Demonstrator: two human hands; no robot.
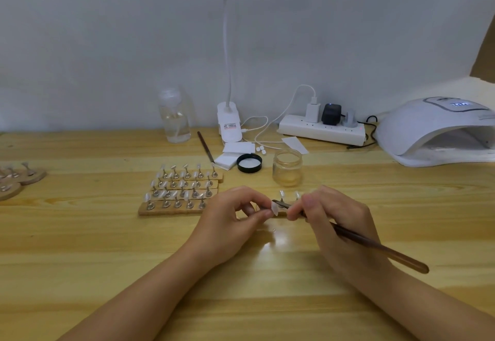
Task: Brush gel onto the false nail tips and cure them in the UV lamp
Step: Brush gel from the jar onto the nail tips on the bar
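A pale, knotty pine-plank surface [80, 247] runs up to a plain grey-white painted wall [107, 32]. Near the middle, the left hand [230, 222] pinches a small translucent false nail tip [274, 210] between thumb and fingertips. The right hand [334, 220] pinches a long dark-brown wooden-handled brush [375, 247], its bristle end touching that tip.

Just behind the hands, partly hidden, a wooden strip carries two more tips on metal pegs [289, 196]. To the left lie four wooden strips of metal-stemmed stands with pale nail tips [182, 190], packed side by side. At the far left edge sit round wooden stands [24, 177].

Further back stand a small open glass jar of clear gel [287, 167], its black round lid [249, 163] beside it, white square pads [235, 153], a second thin brush [205, 147], a clear plastic pump bottle [175, 117], and a white lamp base with a bending neck [229, 121]. A white power strip with plugged adapters [321, 129] lies along the wall. At the right edge sits the white domed UV lamp [434, 131], its opening facing forward and its display lit.
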